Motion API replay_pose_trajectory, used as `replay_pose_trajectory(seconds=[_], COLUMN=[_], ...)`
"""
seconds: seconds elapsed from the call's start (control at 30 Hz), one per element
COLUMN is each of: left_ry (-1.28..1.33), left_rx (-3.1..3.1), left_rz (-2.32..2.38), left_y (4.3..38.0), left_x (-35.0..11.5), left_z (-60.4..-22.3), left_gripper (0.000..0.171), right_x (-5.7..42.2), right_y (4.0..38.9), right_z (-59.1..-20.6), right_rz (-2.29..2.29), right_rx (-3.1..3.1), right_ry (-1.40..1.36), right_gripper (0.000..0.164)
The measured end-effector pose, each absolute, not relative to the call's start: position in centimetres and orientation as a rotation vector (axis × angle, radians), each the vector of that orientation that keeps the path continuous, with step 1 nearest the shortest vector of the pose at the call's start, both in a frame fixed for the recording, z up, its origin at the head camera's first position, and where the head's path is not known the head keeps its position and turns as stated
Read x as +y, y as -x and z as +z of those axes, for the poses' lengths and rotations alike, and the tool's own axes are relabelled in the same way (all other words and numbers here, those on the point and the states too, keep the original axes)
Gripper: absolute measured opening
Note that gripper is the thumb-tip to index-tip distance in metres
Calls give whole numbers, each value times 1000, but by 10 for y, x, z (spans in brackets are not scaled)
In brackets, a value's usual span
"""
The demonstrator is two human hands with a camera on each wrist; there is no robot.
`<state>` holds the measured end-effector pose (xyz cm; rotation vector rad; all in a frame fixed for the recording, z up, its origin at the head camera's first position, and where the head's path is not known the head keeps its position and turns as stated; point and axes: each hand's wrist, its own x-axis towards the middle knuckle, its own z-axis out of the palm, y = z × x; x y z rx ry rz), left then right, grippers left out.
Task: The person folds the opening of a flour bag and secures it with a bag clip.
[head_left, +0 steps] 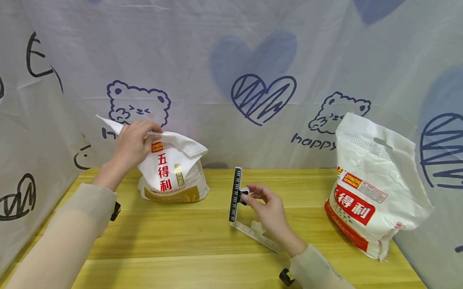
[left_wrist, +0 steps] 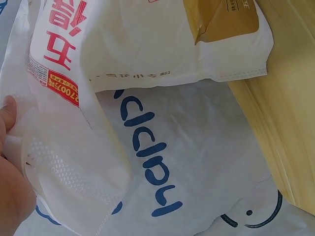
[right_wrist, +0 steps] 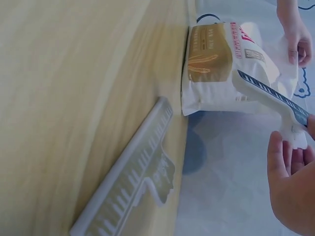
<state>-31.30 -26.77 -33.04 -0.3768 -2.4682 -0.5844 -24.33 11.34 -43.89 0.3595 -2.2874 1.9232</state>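
Observation:
My left hand (head_left: 135,141) grips the upper edge of a white flour bag (head_left: 190,177) with red lettering and a gold band. The bag stands at the back left, its top gathered and pulled left. Between the thumb and fingers of my right hand (head_left: 271,210) is the tab of a long clip (head_left: 235,195) with a black-and-white piano-key pattern, held above the table. Under it lies a second clip (head_left: 255,236), whitish and translucent. The right wrist view shows the held clip (right_wrist: 268,93) edge-on, overlapping the bag, with its tab at the fingers.
At the right, another white flour bag (head_left: 374,191) with a red label and a handle slot stands on the wooden table (head_left: 178,255), leaning. A printed cloth (head_left: 196,59) with hearts and bears hangs behind the table and along its sides.

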Motion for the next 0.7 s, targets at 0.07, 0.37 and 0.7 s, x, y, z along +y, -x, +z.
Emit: replay_pose_trajectory(seconds=[0.07,0.37,0.7], left_ry=[379,379,375], left_rx=[-2467,-2474,-2473], left_rz=[-584,-593,-582], left_y=[313,312,313], left_x=[-268,-268,-268], left_z=[-331,-331,-333], left_gripper=[15,15,16], right_x=[113,109,102], right_y=[246,258,273], right_z=[-438,-432,-428], right_rz=[1905,1894,1895], right_rx=[-2272,-2186,-2183], right_ry=[-349,-342,-348], right_gripper=[33,30,33])
